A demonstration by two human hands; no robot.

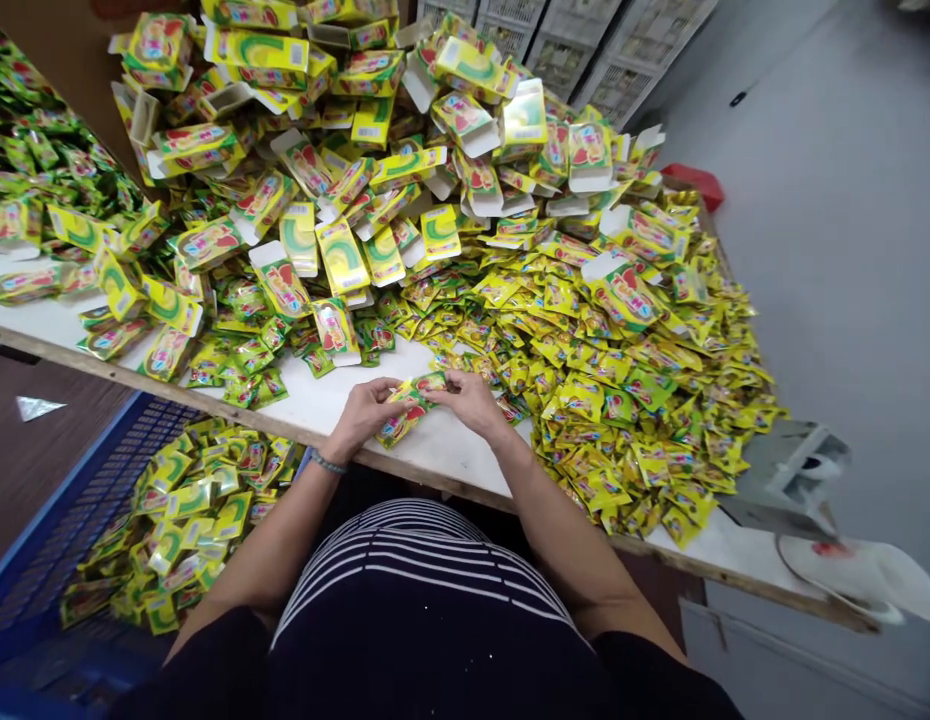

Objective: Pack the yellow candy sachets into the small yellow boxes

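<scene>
Over the front edge of the white table, both my hands meet at a small yellow and green printed carton [400, 424]. My left hand [362, 415], with a bracelet at its wrist, pinches the carton's left side between thumb and fingers. My right hand [472, 402] is closed at its upper right end, where a green and red printed part shows. Whether that part is a sachet or the carton itself, I cannot tell. Just beyond lie green sachets [259, 385] and an open carton [336, 330]. A large heap of yellow sachets [585, 385] spreads on my right.
Open-ended cartons [345, 250] pile high at the back of the table [465, 455]. A blue crate [67, 500] with several filled-looking cartons stands below left. To the right are a grey dispenser-like device [784, 480] and a red object [694, 185]. White crates [577, 35] stand behind.
</scene>
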